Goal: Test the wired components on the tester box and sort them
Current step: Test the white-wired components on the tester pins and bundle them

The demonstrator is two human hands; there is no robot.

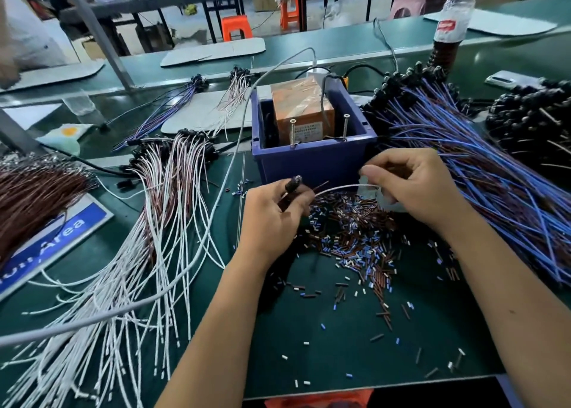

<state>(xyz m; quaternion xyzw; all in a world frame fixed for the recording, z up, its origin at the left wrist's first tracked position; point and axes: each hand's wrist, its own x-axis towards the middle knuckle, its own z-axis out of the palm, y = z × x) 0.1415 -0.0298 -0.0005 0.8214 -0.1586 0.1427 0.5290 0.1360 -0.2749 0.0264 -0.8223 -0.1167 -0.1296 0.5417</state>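
The tester box (pixel 312 160) is a blue plastic bin with an orange block inside and two upright screws on its front rim. Just in front of it, my left hand (pixel 272 219) grips the black head of a wired component (pixel 293 183). Its white wire (pixel 343 187) arcs rightward to my right hand (pixel 414 185), which pinches the wire's end. A brown lead sticks out beside the white one. Both hands hover below the screws without touching them.
White-and-brown wired components (pixel 160 222) fan out at left, blue-wired ones (pixel 482 172) at right. Cut insulation bits (pixel 355 240) litter the green mat under my hands. A brown wire bundle (pixel 34 194) lies far left; a bottle (pixel 449 27) and phone (pixel 509 81) stand at the back right.
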